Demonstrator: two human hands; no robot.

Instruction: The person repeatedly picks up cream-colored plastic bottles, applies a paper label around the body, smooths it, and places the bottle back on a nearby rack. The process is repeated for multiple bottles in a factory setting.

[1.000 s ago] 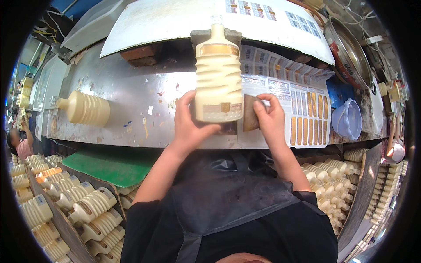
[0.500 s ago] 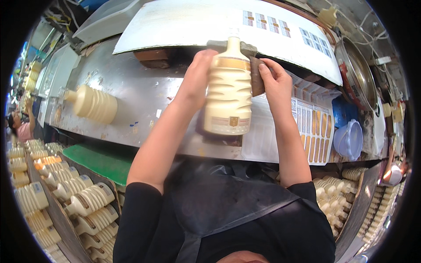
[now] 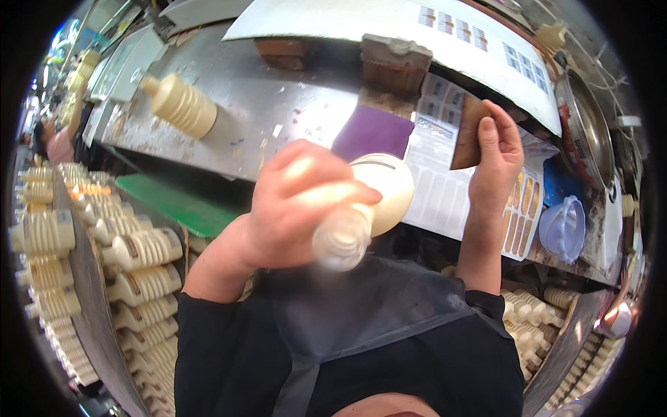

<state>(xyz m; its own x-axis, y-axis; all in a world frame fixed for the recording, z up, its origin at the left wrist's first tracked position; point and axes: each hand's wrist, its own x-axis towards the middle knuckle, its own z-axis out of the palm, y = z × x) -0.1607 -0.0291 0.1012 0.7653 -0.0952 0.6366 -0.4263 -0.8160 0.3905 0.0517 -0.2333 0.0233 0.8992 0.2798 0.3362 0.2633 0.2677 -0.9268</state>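
Observation:
My left hand [image 3: 295,201] is wrapped round the neck of a cream bottle [image 3: 391,189], held up in front of my apron with its clear, ribbed mouth tilted toward me. Most of the bottle's body is hidden behind the hand and neck. In my right hand [image 3: 499,149], a thin, flat brown piece [image 3: 468,136] is pinched between thumb and fingers, over the label sheets [image 3: 439,187]. A purple pad [image 3: 375,132] lies on the metal table, against a worn block [image 3: 396,64]. Farther left, another ribbed cream bottle [image 3: 182,108] rests on the table.
A white board [image 3: 333,21] with small labels lies along the back. To the right are a blue basket [image 3: 563,229] and a metal pan [image 3: 589,128]. Crates of cream bottles [image 3: 142,250] flank me below the table, beside a green board [image 3: 177,203]. A person [image 3: 61,142] works far left.
The bottle has left its place over the purple pad and come toward me, its neck swung down. My left hand has shifted to the neck. The brown piece has moved right, off the bottle.

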